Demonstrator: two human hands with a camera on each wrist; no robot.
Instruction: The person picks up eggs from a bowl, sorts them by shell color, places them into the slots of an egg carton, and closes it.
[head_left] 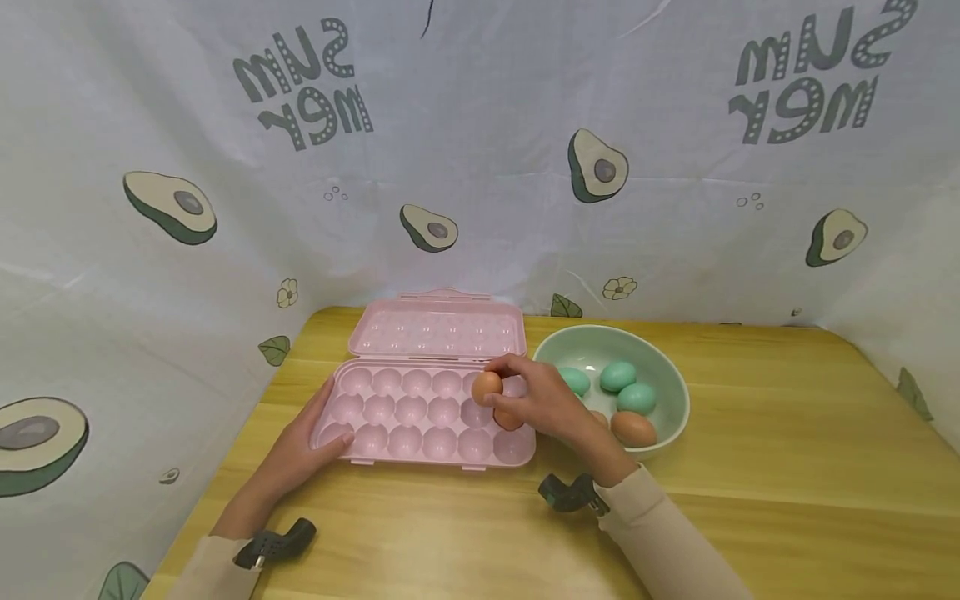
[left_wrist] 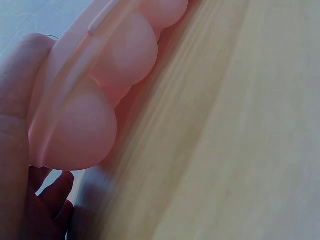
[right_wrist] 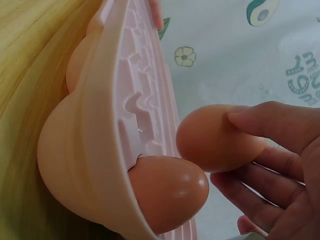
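Observation:
A pink egg carton (head_left: 405, 439) lies open on the table, its lid (head_left: 438, 327) folded back. My left hand (head_left: 300, 448) grips the carton's left end, with the thumb over the near corner and the fingers (left_wrist: 56, 192) at its side. Above the right part of the tray, my right hand (head_left: 546, 402) pinches a brown egg (right_wrist: 217, 137) between thumb and fingers. Just below it, a second brown egg (right_wrist: 172, 192) sits in a cup in the right-hand part, partly covered by the hand in the head view. The other visible cups hold nothing.
Right of the carton stands a pale green bowl (head_left: 671, 392). Inside are three green eggs (head_left: 618, 376), a brown egg (head_left: 633, 428) and another partly hidden behind my right wrist. A printed curtain (head_left: 487, 167) hangs around the wooden table (head_left: 787, 417).

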